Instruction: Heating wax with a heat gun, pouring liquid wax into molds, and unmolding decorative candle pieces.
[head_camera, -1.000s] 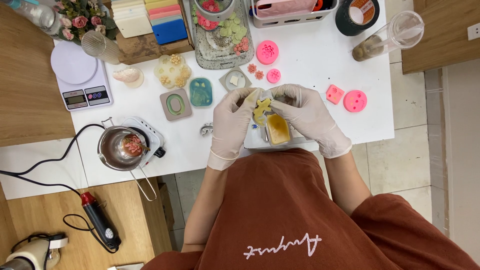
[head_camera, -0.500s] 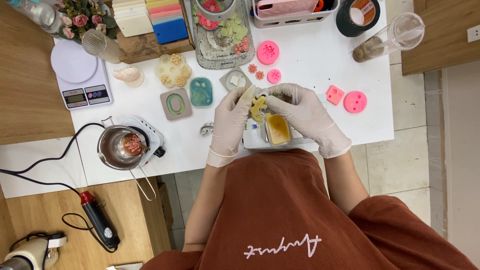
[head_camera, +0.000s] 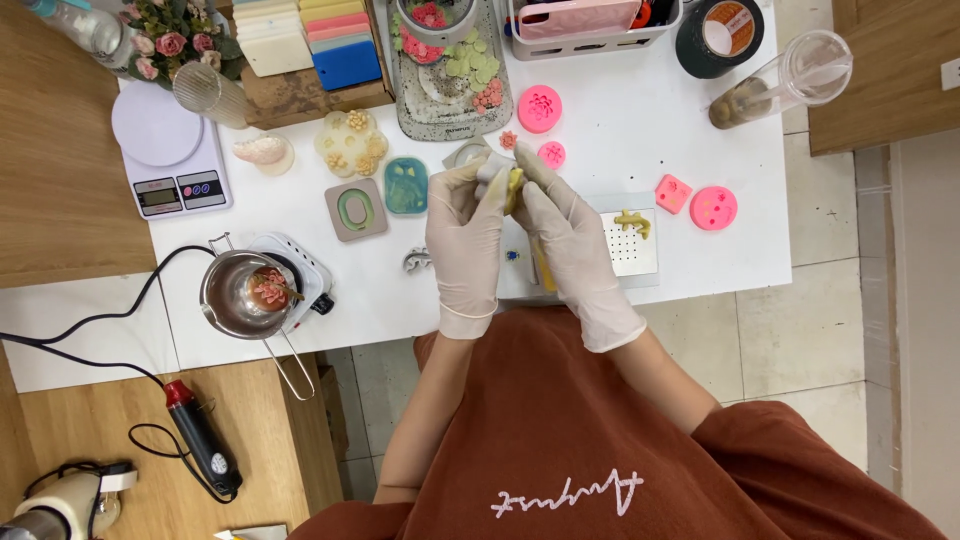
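Both hands wear pale latex gloves and meet above the white table. My left hand and my right hand together pinch a small translucent mould with a yellow wax piece in it, fingertips pressed on either side. Right of my right hand lies a white perforated pad with a small yellow wax shape on it. A yellow strip shows under my right hand.
Pink silicone moulds lie right and ahead. A metal melting pot on a small hot plate stands left, near a scale. A teal mould, a grey tray of wax flowers and a tape roll sit farther back.
Both hands have lifted the small mould off the pad and moved it forward, away from my body. The perforated pad and its yellow shape are now uncovered.
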